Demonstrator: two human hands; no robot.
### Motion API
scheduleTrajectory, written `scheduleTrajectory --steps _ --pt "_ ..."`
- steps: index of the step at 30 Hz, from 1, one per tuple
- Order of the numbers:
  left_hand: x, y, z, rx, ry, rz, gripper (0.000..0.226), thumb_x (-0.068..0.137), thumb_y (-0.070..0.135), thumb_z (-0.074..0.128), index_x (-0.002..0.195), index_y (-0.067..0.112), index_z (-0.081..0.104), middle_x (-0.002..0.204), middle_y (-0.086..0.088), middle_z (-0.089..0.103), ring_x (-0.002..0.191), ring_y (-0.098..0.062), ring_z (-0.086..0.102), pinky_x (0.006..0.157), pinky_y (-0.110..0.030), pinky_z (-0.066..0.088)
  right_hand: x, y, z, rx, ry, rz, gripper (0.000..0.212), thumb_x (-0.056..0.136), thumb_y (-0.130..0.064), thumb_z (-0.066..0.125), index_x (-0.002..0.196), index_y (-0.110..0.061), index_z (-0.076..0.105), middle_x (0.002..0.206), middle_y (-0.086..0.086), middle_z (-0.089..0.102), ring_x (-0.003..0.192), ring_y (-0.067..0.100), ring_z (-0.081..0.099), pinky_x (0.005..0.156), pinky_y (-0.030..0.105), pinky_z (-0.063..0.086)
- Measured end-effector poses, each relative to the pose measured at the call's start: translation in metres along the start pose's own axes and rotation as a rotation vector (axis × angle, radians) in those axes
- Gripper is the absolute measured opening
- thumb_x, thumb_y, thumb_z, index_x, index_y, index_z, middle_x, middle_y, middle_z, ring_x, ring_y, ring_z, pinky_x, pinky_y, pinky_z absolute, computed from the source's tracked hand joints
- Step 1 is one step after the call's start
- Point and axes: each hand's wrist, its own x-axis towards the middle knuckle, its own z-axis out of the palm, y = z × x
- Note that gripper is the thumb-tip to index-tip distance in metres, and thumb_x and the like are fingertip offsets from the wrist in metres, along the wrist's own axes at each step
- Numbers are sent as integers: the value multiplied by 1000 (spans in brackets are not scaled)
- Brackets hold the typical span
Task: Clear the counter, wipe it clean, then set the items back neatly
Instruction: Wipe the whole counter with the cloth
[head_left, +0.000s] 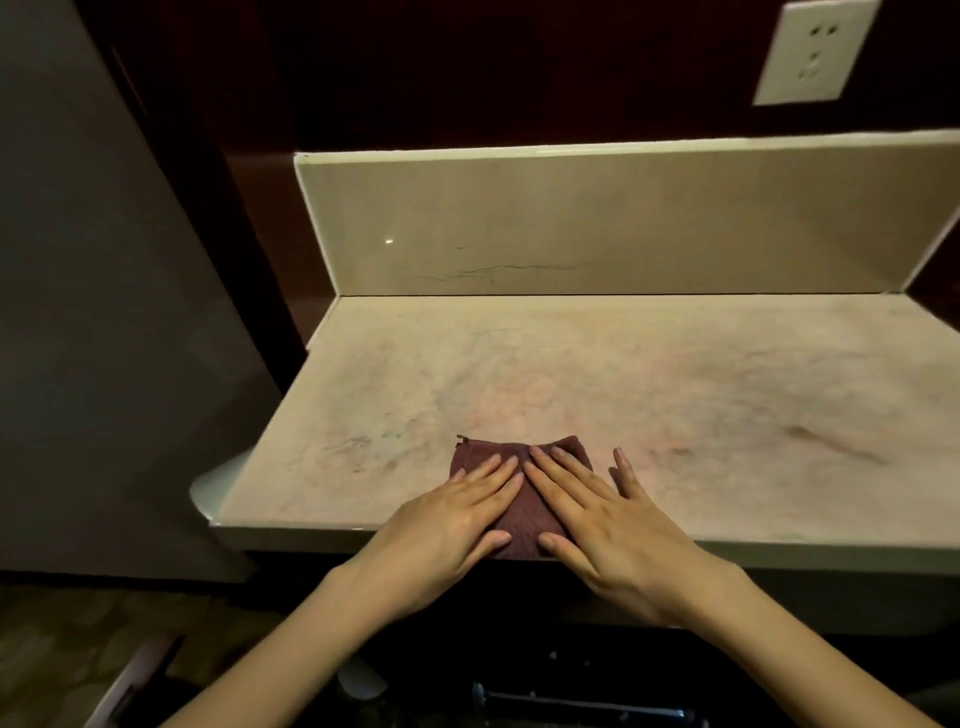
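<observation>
Gleaming pale marble counter beneath dark wall, white outlet.

hands: 2 | cloth: 1 | counter: 1 | wall socket: 1

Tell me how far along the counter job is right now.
Clearing looks done: no items show on the counter. Wiping is in hand: the left hand and right hand press flat on the dark red cloth at the counter's front edge. A brownish streak remains at the right. Setting the items back is left; none are in view.
</observation>
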Motion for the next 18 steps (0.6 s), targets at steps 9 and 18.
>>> scheduleTrajectory --steps 9,18 --pt "73 89 17 -16 -1 40 60 102 43 28 153 23 5 158 12 -5 139 4 -14 116 -17 -3 -70 87 -15 15 -62 76 84 70 -66 -15 147 -34 -20 153 -20 -27 140 -1 -28 115 43 -20" --pt "91 105 16 -35 -50 1 85 78 68 -3 152 25 2 152 19 -9 141 6 -13 106 -4 -13 -75 110 -15 82 -31 61 90 68 -65 -18 151 -30 -13 154 -18 -24 137 -3 -29 110 40 -25"
